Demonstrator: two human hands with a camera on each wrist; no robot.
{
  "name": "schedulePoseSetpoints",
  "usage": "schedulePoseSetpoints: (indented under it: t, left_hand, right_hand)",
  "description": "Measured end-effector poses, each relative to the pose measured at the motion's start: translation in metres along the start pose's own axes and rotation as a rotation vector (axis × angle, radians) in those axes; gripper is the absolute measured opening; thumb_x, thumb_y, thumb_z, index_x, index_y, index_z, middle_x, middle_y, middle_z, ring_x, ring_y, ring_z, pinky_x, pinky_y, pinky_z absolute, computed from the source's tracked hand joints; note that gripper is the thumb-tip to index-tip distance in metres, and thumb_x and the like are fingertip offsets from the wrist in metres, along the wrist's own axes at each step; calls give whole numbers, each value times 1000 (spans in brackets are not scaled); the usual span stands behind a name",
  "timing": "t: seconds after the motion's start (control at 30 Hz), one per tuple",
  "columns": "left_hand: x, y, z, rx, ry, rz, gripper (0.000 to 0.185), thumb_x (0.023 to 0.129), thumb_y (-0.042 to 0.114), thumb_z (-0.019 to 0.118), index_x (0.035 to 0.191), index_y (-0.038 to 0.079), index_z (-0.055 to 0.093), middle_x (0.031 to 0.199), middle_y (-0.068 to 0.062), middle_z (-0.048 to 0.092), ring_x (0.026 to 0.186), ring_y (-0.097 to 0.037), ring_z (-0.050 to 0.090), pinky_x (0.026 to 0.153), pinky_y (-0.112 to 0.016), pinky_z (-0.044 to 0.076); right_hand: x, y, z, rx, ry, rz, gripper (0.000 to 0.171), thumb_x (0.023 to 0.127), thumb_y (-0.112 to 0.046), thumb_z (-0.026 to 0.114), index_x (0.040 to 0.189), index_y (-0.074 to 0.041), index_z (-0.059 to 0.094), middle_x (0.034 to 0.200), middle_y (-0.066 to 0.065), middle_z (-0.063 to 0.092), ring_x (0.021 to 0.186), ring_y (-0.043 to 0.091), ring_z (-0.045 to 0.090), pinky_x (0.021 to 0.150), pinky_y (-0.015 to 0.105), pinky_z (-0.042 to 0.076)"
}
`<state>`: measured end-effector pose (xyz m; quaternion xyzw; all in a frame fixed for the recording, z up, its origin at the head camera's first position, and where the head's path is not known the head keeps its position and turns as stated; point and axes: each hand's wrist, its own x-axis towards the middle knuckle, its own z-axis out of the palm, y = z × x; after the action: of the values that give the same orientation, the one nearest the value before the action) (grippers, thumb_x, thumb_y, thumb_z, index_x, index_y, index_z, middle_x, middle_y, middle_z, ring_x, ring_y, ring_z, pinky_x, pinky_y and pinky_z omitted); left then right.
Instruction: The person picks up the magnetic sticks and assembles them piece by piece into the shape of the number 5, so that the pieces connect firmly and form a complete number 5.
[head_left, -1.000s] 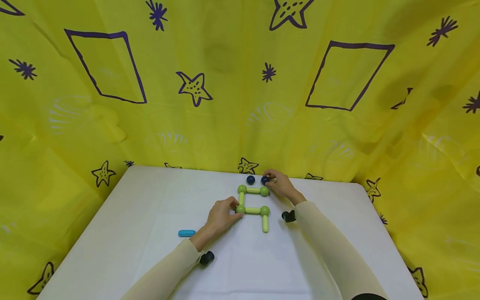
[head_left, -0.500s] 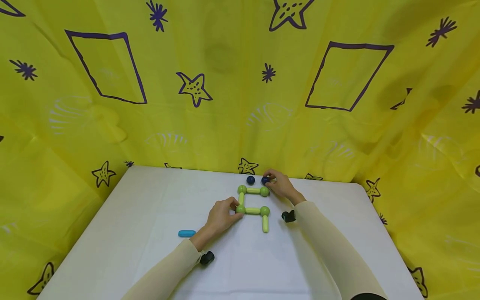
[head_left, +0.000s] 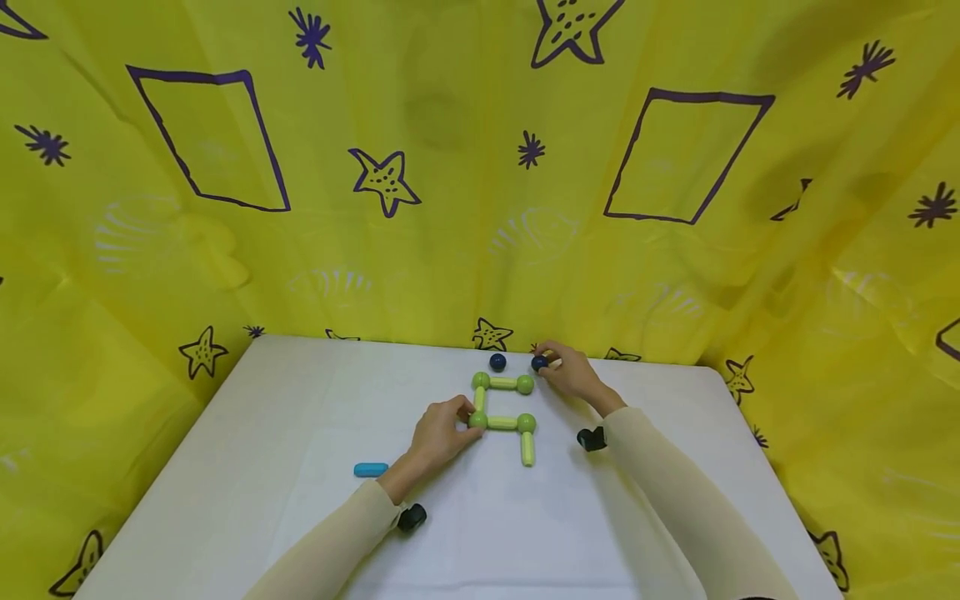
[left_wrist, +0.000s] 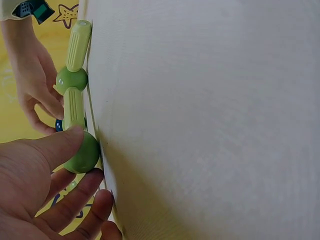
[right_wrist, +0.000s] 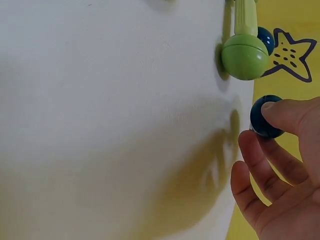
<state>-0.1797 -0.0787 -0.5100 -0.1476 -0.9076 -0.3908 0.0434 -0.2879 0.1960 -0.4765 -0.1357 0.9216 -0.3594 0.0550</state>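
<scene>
My left hand (head_left: 438, 433) pinches a green ball (head_left: 478, 420) at one corner of a chain of green balls and pale green ribbed sticks. The left wrist view shows the thumb on top of that ball (left_wrist: 82, 155) and fingers beneath. At the far side of the table, my right hand (head_left: 573, 372) holds a dark blue ball (right_wrist: 261, 117) between thumb and fingers. That ball is just right of the chain's far-end green ball (head_left: 525, 384), with a gap between them. A second dark blue ball (head_left: 498, 362) sits behind the chain.
A blue stick (head_left: 371, 470) lies on the white table (head_left: 300, 417), left of my left forearm. One pale green stick (head_left: 527, 450) points from the chain toward me. Behind the table's far edge hangs a yellow patterned curtain (head_left: 450, 267).
My right hand has shifted a little to the right with the dark blue ball, away from the second one. The left hand keeps its grip, and the chain lies as before.
</scene>
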Motion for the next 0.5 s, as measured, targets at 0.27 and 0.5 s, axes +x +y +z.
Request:
schedulePoseSetpoints:
  t: [0.27, 0.5]
  left_hand:
    - [0, 0, -1, -7, 0, -5, 25, 88, 20, 83, 104, 9, 69, 95, -5, 75, 89, -21, 68, 78, -40, 54]
    - [0, -1, 0, -5, 2, -2, 25, 87, 21, 84, 104, 9, 69, 94, -4, 75, 89, -22, 68, 78, -41, 54]
  right_hand:
    - [-17, 4, -20, -58, 9, -73, 28, 96, -7, 70, 124, -10, 64, 121, 24, 68, 92, 33, 69, 82, 49, 54]
    - [-36, 10, -28, -50, 13, -135, 28, 94, -6, 74, 121, -9, 65, 115, 22, 71, 79, 25, 68, 72, 39, 55]
